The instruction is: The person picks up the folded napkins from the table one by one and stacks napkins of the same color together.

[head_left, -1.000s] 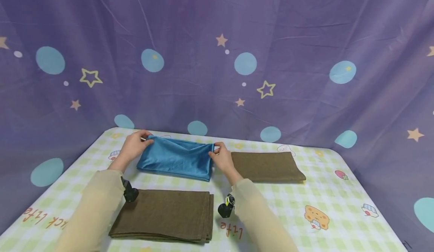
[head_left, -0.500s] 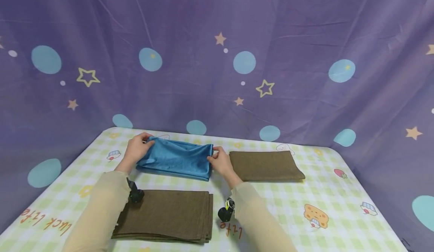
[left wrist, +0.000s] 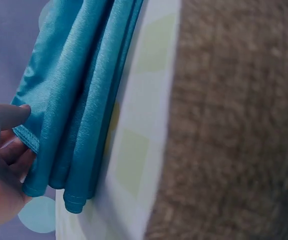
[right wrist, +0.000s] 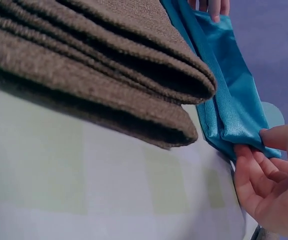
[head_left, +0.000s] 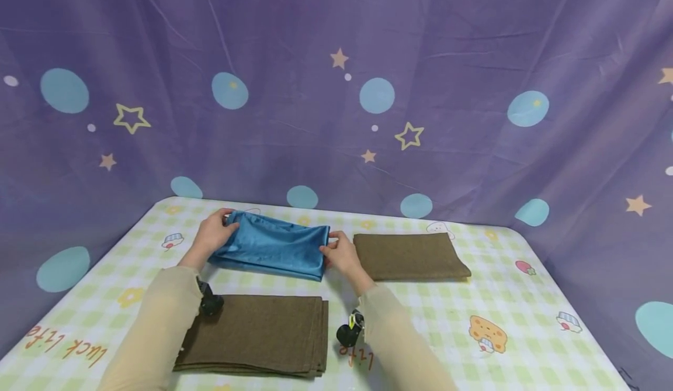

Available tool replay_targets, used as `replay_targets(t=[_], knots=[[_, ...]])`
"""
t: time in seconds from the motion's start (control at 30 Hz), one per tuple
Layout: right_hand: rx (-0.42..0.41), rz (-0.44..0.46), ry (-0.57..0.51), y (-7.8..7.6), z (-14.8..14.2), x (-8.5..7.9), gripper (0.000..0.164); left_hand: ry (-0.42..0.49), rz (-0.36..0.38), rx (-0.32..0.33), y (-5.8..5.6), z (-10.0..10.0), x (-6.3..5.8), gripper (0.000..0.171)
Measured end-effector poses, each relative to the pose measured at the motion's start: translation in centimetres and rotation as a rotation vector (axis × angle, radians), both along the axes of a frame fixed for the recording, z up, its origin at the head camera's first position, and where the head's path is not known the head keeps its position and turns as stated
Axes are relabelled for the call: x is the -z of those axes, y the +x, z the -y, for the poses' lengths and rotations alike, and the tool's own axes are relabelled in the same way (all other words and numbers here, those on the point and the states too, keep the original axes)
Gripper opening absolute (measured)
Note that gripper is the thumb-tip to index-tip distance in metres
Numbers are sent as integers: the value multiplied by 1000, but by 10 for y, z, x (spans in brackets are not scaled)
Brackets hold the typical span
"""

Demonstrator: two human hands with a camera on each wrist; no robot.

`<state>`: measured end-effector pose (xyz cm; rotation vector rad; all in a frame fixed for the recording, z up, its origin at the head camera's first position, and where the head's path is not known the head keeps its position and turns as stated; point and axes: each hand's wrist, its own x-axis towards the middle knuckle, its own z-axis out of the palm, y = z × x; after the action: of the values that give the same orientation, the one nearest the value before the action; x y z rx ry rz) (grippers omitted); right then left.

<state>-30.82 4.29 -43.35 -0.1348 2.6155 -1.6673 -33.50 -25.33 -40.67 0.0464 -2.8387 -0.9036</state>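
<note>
A shiny blue cloth (head_left: 273, 245), folded into a layered rectangle, lies toward the back left of the table. At its left end my left hand (head_left: 212, 231) pinches the far corner; the left wrist view shows the thumb (left wrist: 18, 115) on top and fingers beneath the edge. My right hand (head_left: 343, 253) pinches the far right corner, and in the right wrist view its thumb (right wrist: 278, 136) presses from above with fingers under the fold. Between the hands the upper layer sags in soft creases.
A stack of folded brown cloth (head_left: 257, 332) lies in front, partly under the left forearm. Another folded brown cloth (head_left: 410, 256) sits right of the blue one. A checked tablecloth (head_left: 420, 327) covers the table, and a purple curtain (head_left: 294, 145) hangs behind.
Both hands keep their grip on the blue cloth. The right hand has come slightly nearer and lower, and the left forearm has shifted a little to the right. The brown cloths stay put.
</note>
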Motion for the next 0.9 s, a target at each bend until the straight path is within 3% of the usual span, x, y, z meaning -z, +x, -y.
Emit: replay_targets(t=[0.23, 0.57, 0.9], knots=[[-15, 28, -11, 2, 0, 0, 40, 11, 39, 23, 2, 0, 3, 51], [-3, 54, -26, 7, -1, -8, 40, 26, 76, -2, -2, -2, 7, 53], [41, 83, -15, 12, 3, -8, 40, 14, -12, 64, 2, 5, 9, 48]])
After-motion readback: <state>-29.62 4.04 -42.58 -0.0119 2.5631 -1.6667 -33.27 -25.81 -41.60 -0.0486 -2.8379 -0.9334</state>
